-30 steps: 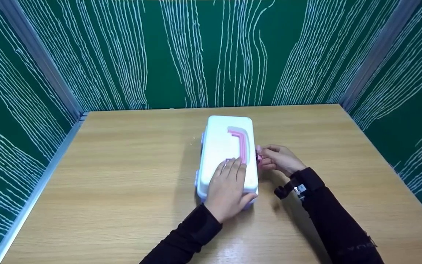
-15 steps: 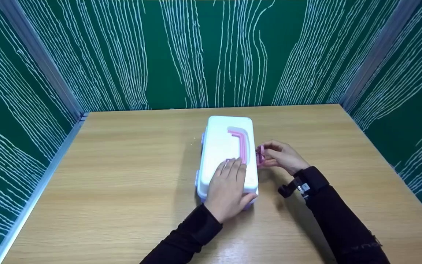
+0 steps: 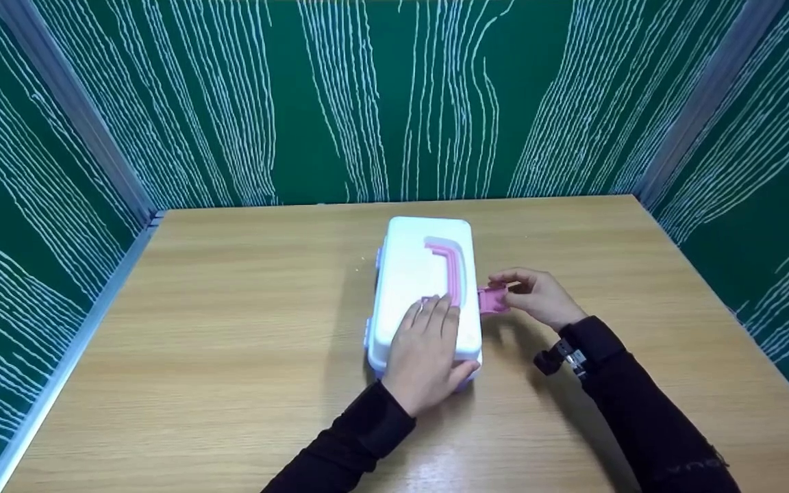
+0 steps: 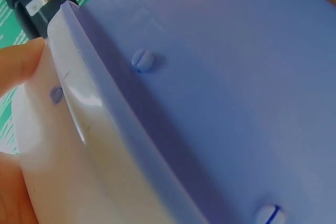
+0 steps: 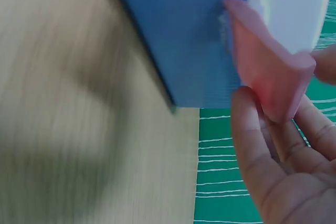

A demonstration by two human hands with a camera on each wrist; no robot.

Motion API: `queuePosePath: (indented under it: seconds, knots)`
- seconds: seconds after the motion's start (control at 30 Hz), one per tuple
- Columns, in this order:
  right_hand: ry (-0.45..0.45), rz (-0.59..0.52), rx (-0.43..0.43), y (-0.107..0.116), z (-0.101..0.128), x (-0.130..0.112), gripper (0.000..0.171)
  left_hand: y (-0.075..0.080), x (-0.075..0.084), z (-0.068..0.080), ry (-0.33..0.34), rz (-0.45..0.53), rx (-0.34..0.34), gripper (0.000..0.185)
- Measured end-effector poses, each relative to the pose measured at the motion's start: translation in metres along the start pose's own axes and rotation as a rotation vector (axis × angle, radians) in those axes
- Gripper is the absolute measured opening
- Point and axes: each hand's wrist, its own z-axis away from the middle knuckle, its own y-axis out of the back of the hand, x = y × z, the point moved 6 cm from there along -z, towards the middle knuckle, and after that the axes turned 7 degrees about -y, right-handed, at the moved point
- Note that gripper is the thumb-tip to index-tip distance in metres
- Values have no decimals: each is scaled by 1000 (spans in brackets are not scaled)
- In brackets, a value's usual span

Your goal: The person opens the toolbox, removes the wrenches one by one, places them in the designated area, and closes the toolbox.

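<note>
box: white plastic case (image 3: pixel 425 287), rounded corners, smooth glossy lid, blue-violet lower shell visible in both wrist views; sits mid-table, lid down
long axis: runs away from the person toward the back wall, slightly tilted; near end under the left hand
handle: pink plastic bar (image 3: pixel 451 269), C-shaped, folded flat into a recess on the lid, runs along the long axis, nearer the right edge
latch: pink plastic flap (image 3: pixel 492 300) on the box's right long side, swung outward, sticking out roughly level; thick rounded slab in right wrist view (image 5: pixel 268 74)
left hand: (image 3: pixel 427 356) flat on the near end of the lid, fingers straight and together, fingertips at the handle's near end, thumb wrapped over the near right corner; pressing, not gripping
right hand: (image 3: pixel 538 296) fingers curled, pinching the outer end of the latch between thumb and fingertips
contents: can't tell, lid is down
shell details: small round studs on the blue side in left wrist view, surface smooth
table: light wood-grain laminate (image 3: pixel 230 342), matte with slight sheen near the front edge
surround: green panels with white wavy lines (image 3: pixel 394 96) on three sides, grey metal corner posts
sleeves: black, long; small black device at the right wrist (image 3: pixel 559 356)
</note>
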Motion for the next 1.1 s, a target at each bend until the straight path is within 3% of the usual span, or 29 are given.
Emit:
queuePosePath:
  seconds: [0.3, 0.63, 0.93, 1.1]
  knots:
    - [116, 99, -9, -16, -2, 9, 41, 0, 0, 0, 4, -5, -6, 83]
    - [127, 109, -55, -32, -3, 14, 43, 0, 1, 0, -1, -2, 0, 83]
    - [68, 79, -72, -36, -3, 17, 46, 1, 0, -1, 1, -3, 12, 83]
    - [32, 2, -109, -40, -4, 20, 51, 1, 0, -1, 1, -8, 23, 83]
